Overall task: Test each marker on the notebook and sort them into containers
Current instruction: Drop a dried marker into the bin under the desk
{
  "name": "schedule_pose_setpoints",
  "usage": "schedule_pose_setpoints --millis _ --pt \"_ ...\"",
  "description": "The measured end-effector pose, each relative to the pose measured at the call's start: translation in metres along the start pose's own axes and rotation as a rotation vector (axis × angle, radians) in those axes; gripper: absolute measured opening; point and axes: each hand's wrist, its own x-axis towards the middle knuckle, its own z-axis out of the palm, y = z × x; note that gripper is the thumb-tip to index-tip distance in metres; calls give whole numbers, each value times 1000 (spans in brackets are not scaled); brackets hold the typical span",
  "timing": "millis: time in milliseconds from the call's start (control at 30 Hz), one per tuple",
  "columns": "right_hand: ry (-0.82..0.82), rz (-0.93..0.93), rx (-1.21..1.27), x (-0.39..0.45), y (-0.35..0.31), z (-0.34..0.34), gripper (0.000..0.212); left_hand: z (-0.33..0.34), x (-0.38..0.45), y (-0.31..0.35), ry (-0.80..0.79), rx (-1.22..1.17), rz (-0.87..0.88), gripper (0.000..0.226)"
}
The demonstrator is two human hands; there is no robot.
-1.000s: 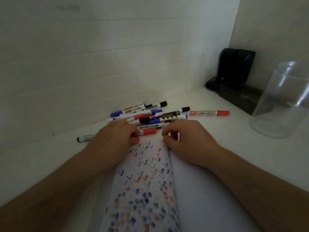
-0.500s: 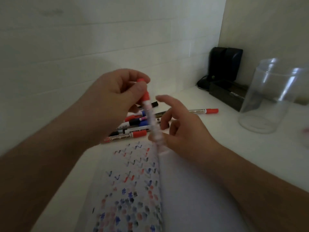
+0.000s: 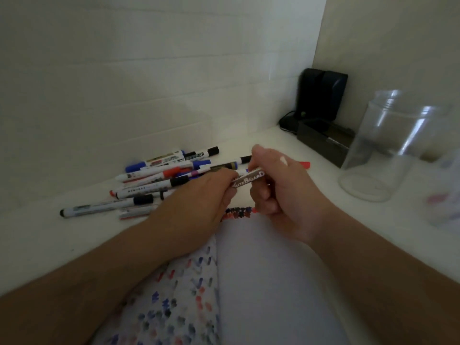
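Observation:
Both hands hold one whiteboard marker (image 3: 249, 180) level above the far edge of the open notebook (image 3: 273, 270). My left hand (image 3: 199, 197) grips its left end and my right hand (image 3: 276, 185) closes around its right end. The ends are hidden inside the fists, so I cannot tell whether the cap is on. The notebook's left page is covered in red, blue and black test marks; the right page is blank. A pile of markers (image 3: 161, 178) with red, blue and black caps lies behind my left hand. A clear jar (image 3: 388, 145) stands at the right.
The white wall runs close behind the marker pile. A black device (image 3: 321, 95) and a dark box (image 3: 323, 143) sit in the back corner. A second, blurred clear container (image 3: 445, 195) shows at the right edge. A red-capped marker (image 3: 305, 165) lies behind my right hand.
The marker that my left hand held raised and upright has come down and turned level. My right hand has closed on its other end.

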Motion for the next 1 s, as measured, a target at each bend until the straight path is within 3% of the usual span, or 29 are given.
schedule_pose_setpoints --millis 100,267,467,567,700,867,1000 --pt "53 -61 -139 -4 8 12 28 2 -3 -3 -10 -66 101 25" --pt "93 -28 -20 0 8 16 19 1 -3 1 -20 -112 124 23" --pt "97 -79 -59 -4 1 16 26 -8 -3 3 -23 -268 67 29" --pt "67 -76 -108 -5 -8 12 18 -10 -5 3 -89 -309 -26 40" --pt "-36 -23 -49 0 -40 -16 7 -8 -7 4 -195 -154 -138 65" --pt "-195 121 -164 -4 -34 -41 33 -6 -4 9 -344 50 -105 59" --pt "-133 37 -446 -1 -5 -34 23 -4 -1 11 -356 71 -145 60"
